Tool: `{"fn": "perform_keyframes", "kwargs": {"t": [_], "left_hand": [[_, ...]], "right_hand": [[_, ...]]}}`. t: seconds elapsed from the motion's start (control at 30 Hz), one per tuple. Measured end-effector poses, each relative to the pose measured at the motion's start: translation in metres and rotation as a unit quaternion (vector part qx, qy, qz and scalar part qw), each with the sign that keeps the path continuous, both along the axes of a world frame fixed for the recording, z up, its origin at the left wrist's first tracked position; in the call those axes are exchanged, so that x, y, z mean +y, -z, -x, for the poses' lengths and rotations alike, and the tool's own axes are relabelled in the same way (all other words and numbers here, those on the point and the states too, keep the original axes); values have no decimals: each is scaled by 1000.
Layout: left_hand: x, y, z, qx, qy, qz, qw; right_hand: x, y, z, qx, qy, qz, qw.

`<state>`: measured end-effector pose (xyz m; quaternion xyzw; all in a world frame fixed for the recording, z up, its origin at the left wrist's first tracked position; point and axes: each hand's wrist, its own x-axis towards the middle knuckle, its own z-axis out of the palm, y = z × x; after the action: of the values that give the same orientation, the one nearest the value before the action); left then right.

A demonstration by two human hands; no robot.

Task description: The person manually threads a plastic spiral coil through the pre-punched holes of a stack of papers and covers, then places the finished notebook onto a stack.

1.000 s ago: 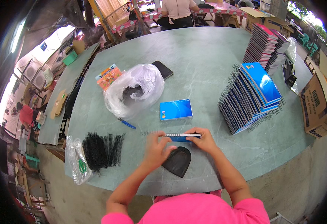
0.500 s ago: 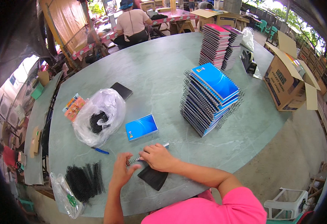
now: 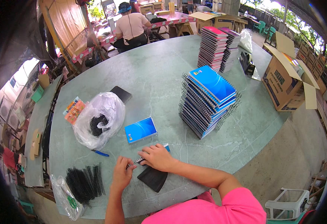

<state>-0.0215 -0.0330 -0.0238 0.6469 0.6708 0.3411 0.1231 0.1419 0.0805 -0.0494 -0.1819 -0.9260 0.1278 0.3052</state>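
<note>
My right hand (image 3: 156,157) is closed over a small notebook, mostly hidden beneath it; a blue corner of the notebook (image 3: 167,147) sticks out past the fingers. A black spiral binding coil (image 3: 138,160) runs along the notebook's edge toward my left hand (image 3: 124,170), whose thumb and fingers pinch together at the coil's end. Below the right hand lies a flat black piece (image 3: 153,179), its kind unclear. Just beyond the hands, a blue-covered pocket notebook (image 3: 141,130) rests flat on the table.
A tall stack of blue spiral notebooks (image 3: 208,104) stands right of centre, with red-covered stacks (image 3: 211,48) behind. Loose black coils (image 3: 84,183), a plastic bag of coils (image 3: 115,130) and a blue-handled tool (image 3: 100,153) lie left. An open carton (image 3: 283,84) stands right; a person (image 3: 131,26) sits beyond.
My left hand's fingers have closed from a spread pose into a pinch at the coil's end. The right hand stays on the notebook, and the view has shifted slightly.
</note>
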Motion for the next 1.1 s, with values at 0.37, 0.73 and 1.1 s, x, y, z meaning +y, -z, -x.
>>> {"fn": "perform_keyframes", "kwargs": {"t": [0.37, 0.73, 1.1], "left_hand": [[-3, -5, -3, 40, -7, -16, 999], [-3, -3, -2, -10, -26, 11, 1000], [-3, 9, 1, -22, -33, 35, 999]], "right_hand": [[-1, -8, -2, -123, 7, 55, 991], [1, -6, -7, 4, -20, 75, 997], [-1, -6, -3, 13, -19, 70, 997]]}}
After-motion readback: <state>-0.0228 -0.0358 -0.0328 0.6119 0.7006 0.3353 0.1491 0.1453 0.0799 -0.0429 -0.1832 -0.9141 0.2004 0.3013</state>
